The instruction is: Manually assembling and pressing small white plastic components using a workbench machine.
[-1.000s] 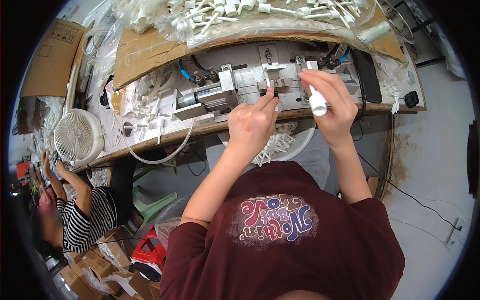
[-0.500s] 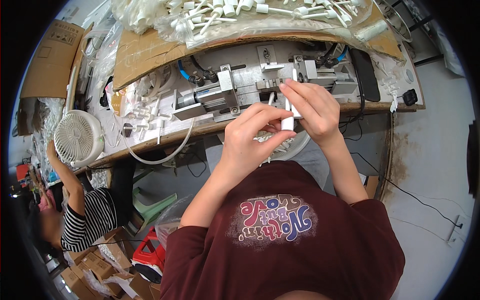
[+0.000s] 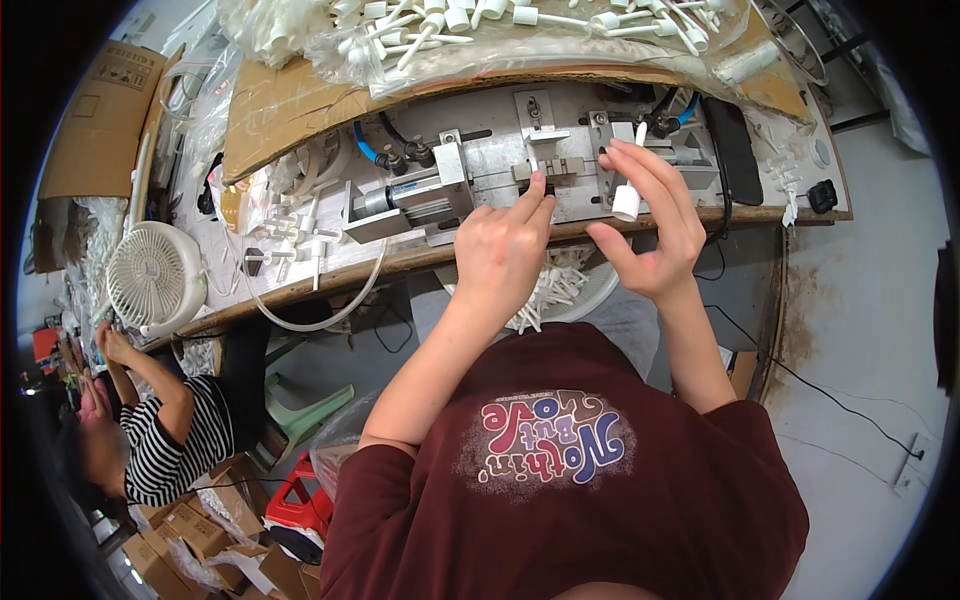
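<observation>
Left hand [image 3: 497, 258]: index extended, fingertip at the slotted metal block [image 3: 567, 168], beside a slim white rod [image 3: 534, 158]; can't tell if anything's pinched. Right hand [image 3: 660, 235]: thumb apart from fingers; ridged-looking white plastic cap [image 3: 626, 204], smooth stem running behind fingers, over bench edge; exact hold unclear. Round translucent basin [image 3: 604, 292] below, white stems inside.

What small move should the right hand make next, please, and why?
Perhaps the right hand should bring its thumb in to the white cap: the cap sits at its fingers, but the thumb stands apart, so the grip may be loose. The left hand has its index fingertip at the small metal block, so it seems busy.
</observation>
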Demonstrator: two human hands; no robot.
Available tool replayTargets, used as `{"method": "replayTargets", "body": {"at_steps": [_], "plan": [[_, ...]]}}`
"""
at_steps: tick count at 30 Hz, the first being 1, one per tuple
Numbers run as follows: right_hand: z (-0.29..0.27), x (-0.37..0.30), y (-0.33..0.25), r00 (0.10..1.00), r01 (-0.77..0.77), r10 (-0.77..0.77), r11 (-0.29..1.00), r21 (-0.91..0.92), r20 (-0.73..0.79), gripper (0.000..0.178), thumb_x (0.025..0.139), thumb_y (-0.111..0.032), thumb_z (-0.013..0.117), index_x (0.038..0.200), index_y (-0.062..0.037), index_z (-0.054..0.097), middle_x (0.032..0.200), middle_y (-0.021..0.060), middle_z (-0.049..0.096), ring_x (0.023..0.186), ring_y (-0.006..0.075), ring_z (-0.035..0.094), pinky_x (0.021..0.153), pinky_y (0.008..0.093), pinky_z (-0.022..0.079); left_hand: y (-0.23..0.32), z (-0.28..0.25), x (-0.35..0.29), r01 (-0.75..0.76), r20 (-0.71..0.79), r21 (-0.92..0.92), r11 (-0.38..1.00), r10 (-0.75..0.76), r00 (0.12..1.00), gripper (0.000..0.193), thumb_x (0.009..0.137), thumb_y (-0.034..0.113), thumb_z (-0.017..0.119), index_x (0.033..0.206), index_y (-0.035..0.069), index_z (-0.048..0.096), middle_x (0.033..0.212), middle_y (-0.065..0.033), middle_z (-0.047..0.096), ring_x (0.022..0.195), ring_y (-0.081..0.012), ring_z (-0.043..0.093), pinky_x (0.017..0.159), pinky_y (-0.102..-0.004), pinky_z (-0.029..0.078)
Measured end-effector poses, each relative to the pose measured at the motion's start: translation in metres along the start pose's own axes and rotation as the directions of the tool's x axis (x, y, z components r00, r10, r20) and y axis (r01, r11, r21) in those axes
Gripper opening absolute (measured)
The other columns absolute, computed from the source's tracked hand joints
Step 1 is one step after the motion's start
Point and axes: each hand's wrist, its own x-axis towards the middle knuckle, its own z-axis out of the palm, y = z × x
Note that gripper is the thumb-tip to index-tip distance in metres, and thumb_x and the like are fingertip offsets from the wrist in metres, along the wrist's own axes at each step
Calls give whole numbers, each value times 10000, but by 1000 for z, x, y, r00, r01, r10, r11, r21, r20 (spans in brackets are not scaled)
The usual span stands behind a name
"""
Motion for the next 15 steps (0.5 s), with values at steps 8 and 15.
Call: {"method": "replayTargets", "body": {"at_steps": [8, 15], "plan": [[-1, -1, -6, 993, -117, 116, 990, 81, 19, 391, 736, 25, 776, 1111, 13, 670, 1234, 207, 639, 1064, 282, 659, 856, 354, 555, 0, 0, 3, -1, 5, -14, 1000, 2, 1000, 246, 716, 112, 763, 960, 84, 748, 1141, -53, 721, 583, -211, 655, 584, -302, 524], [-3, -2, -15, 984, -128, 125, 992, 10, 124, 322, 720, 4, 790, 1029, -30, 706, 1194, 129, 647, 1023, 265, 668, 817, 347, 566, -2, -5, 4, -46, -24, -32, 998, 45, 999, 151, 763, 94, 704, 898, 37, 739, 1100, -132, 728, 571, -179, 674, 575, -286, 510]]}}
